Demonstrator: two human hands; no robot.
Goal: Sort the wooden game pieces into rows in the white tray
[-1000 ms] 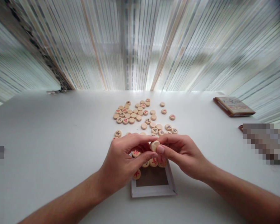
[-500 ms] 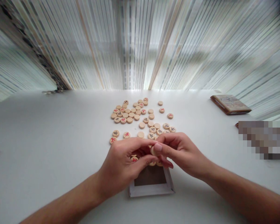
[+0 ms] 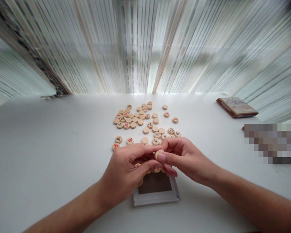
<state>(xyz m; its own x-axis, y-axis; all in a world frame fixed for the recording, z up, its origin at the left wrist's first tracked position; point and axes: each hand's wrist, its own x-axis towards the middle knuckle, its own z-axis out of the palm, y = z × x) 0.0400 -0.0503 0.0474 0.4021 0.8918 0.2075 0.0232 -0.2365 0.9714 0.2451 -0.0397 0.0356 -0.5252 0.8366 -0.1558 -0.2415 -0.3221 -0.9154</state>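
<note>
A round wooden xiangqi piece (image 3: 158,154) is pinched by my right hand (image 3: 181,155), its thumb pressed on the near side. My left hand (image 3: 126,168) curves around from the left, with index fingertip above and thumb below the same piece. Beneath both hands lies a shallow white box (image 3: 157,198) with a brown bottom. Pieces with red characters (image 3: 157,170) show at its far part, partly covered by my fingers. Another piece (image 3: 140,182) peeks out beside my left thumb at the box's left side.
Many loose xiangqi pieces (image 3: 134,119), some blank side up, others with red or black characters, spread over the white table (image 3: 50,145) beyond my hands. A brown box with a printed top (image 3: 237,106) lies at the back right. Striped curtains (image 3: 145,48) hang behind.
The held piece has turned slightly and shows more of its face. A piece has come into sight beside my left thumb. The whole view has shifted a little.
</note>
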